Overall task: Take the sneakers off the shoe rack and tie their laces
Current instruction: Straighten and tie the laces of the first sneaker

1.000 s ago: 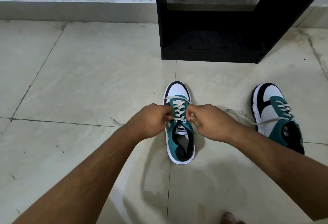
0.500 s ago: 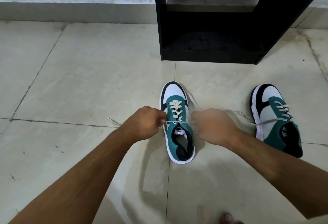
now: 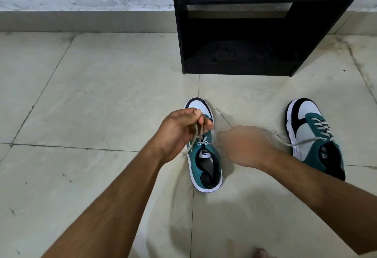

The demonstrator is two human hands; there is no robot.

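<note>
A teal, white and black sneaker [image 3: 206, 163] stands on the floor in the middle, toe pointing away from me. My left hand [image 3: 179, 129] is raised over its toe and pinches a loop of the grey lace [image 3: 199, 133]. My right hand [image 3: 244, 145], blurred, lies just right of the shoe and grips the other lace end, which trails off behind it. The second sneaker [image 3: 314, 137] sits to the right with its lace loose across the tile.
The black shoe rack [image 3: 244, 25] stands against the wall behind the shoes, its shelves dark. Pale floor tiles [image 3: 91, 94] stretch to the left. A toe [image 3: 260, 253] shows at the bottom edge.
My left hand has lifted up and forward over the toe, pulling a lace loop with it. My right hand has stayed beside the shoe, drawing its lace end rightward.
</note>
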